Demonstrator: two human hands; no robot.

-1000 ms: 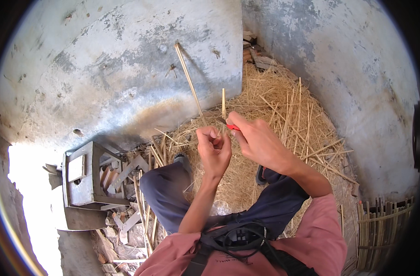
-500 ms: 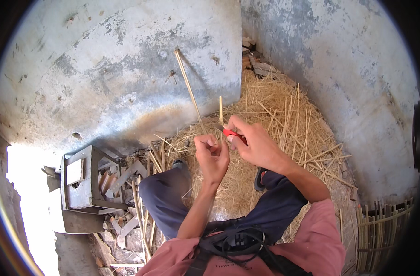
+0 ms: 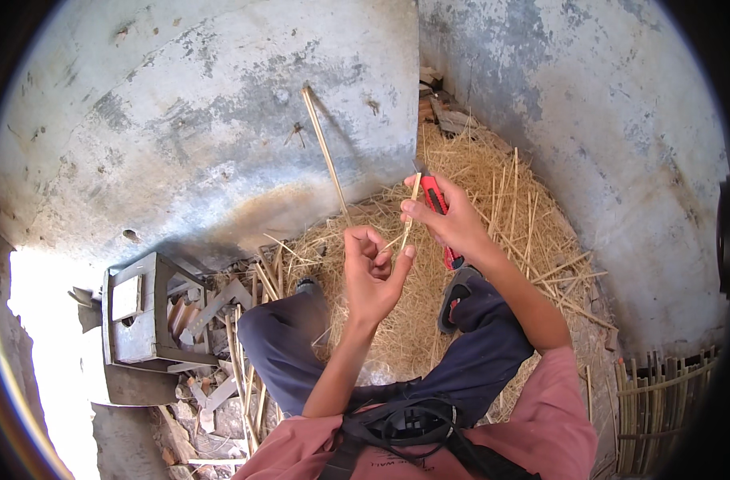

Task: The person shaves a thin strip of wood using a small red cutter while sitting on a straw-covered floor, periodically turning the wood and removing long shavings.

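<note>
In front of me my right hand [image 3: 454, 218] grips a red utility knife [image 3: 434, 196], its blade pointing up and away. The right thumb also presses a short pale bamboo strip [image 3: 416, 189] alongside the knife. My left hand [image 3: 373, 276] is just to the left and a little lower, its fingers curled and thumb raised at the strip's lower end. A thin sliver runs from the left fingers to the strip. Whether it is part of the same piece I cannot tell.
A long bamboo stick [image 3: 325, 148] leans at the wall [image 3: 221, 104]. Straw-like shavings [image 3: 381, 320] and loose sticks cover the floor around my feet. At left stands a worn wooden frame box [image 3: 137, 320] beside rubble; at lower right, a slatted bamboo piece [image 3: 661, 408].
My right hand has moved slightly right and turned the knife upright, blade up. The strip has come with it and now tilts to the right. My left thumb has spread from its fingers.
</note>
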